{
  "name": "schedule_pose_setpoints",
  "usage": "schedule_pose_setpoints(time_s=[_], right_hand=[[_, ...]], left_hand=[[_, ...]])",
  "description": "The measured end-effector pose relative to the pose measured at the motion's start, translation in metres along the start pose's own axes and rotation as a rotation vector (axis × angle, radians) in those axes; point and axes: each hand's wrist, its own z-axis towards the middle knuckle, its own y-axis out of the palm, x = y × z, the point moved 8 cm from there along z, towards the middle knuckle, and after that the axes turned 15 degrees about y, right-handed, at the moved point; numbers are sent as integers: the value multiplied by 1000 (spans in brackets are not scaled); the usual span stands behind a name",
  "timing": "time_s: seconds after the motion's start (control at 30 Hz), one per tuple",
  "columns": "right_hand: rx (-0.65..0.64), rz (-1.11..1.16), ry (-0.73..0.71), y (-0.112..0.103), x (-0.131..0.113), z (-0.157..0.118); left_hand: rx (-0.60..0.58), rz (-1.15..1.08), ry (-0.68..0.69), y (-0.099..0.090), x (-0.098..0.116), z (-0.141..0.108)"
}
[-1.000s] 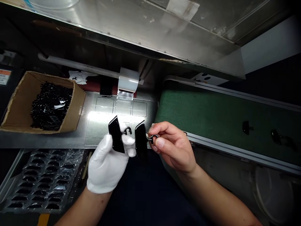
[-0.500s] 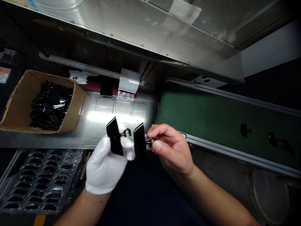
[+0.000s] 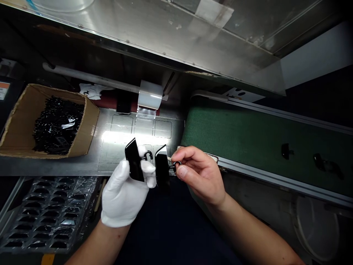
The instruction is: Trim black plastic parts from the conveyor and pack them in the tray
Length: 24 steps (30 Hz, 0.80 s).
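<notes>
My left hand (image 3: 124, 198), in a white glove, is closed on a glossy black plate with a hook (image 3: 134, 162); the small curved hook sticks out to the right. Bare-skinned, my right hand (image 3: 202, 173) pinches the hook of a second glossy black plate (image 3: 162, 167) between thumb and fingertips. Both plates are held upright side by side, with the gloved fingertips near the second one; whether they touch it I cannot tell. The lower end of the second plate blends into dark clothing behind it.
A cardboard box (image 3: 92, 125) of small black parts stands at left. Below it lies a clear tray (image 3: 68, 232) with rows of black pieces. A tape roll (image 3: 150, 95) hangs over the metal bench (image 3: 107, 162). On the right, a green conveyor belt (image 3: 226, 129) carries several black parts (image 3: 286, 151).
The plate in my right hand has turned slightly, and its upper end now catches a bright reflection. My hands hardly moved; the whole view has shifted a little.
</notes>
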Motion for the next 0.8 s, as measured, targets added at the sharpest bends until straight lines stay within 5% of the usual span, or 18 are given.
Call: schedule_pose_setpoints(time_s=[0.33, 0.47, 0.53, 0.67, 0.8], right_hand=[[-3, 10, -18, -1, 5, 1], [184, -30, 13, -26, 26, 14], [290, -104, 132, -45, 63, 30], [339, -244, 433, -81, 176, 65], [476, -311, 570, -121, 265, 85]], left_hand=[[33, 4, 7, -4, -1, 1], [112, 0, 16, -20, -2, 9], [162, 6, 36, -36, 0, 13], [228, 46, 72, -69, 9, 14], [330, 136, 91, -92, 20, 4]])
